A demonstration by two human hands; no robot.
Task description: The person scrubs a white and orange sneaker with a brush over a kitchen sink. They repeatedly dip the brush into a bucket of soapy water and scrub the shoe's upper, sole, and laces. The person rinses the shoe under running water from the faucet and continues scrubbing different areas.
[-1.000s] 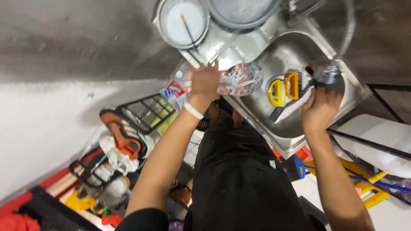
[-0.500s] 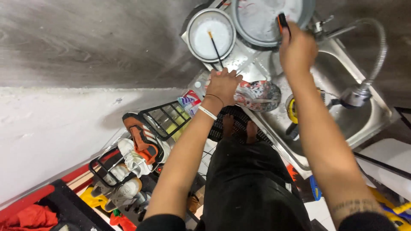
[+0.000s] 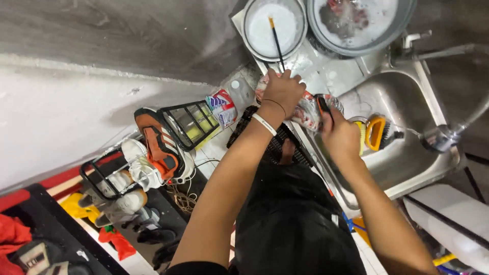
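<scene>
Two round basins stand by the sink: a smaller white one [image 3: 275, 28] and a larger grey one [image 3: 359, 25]. One patterned shoe [image 3: 305, 109] lies at the sink's edge, one yellow scrub brush [image 3: 376, 133] in the sink [image 3: 407, 168]. One wire rack [image 3: 191, 122] and one orange shoe [image 3: 158, 142] sit lower left.

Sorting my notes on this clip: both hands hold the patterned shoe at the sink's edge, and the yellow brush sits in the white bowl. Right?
Not quite. In the head view, both hands do hold the patterned shoe, but the yellow brush lies in the sink; the white bowl holds a thin stick.

Steel sink counter [image 3: 326, 76] (perhaps wet), two basins [image 3: 265, 30]
</scene>
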